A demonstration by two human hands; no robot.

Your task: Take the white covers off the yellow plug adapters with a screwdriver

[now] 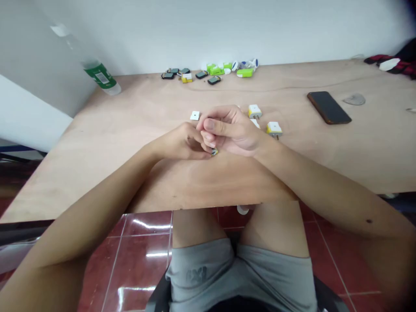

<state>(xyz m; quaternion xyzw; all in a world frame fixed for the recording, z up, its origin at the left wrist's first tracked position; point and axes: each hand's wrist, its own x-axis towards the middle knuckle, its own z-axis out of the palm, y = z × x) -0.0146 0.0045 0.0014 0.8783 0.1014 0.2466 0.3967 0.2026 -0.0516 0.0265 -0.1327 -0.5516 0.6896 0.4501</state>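
Over the middle of the table my left hand [185,143] is pinched around a small part [214,151], of which only a bit of yellow and dark shows at the fingertips. My right hand [232,132] meets it, fingers curled and thumb pressed on the forefinger; what lies between them, if anything, is hidden. Just behind the hands is a flat white square piece [195,115] with a small dark hole. To the right of my right hand stand white and yellow plug adapters [274,129] with metal prongs, one partly covered by the hand.
Along the wall lie several small black modules [167,76], another white and yellow adapter [186,78] and bright green pieces [245,73]. A green-labelled bottle [102,78] stands at the left. A phone [329,107] and a grey flat piece [355,99] lie at the right.
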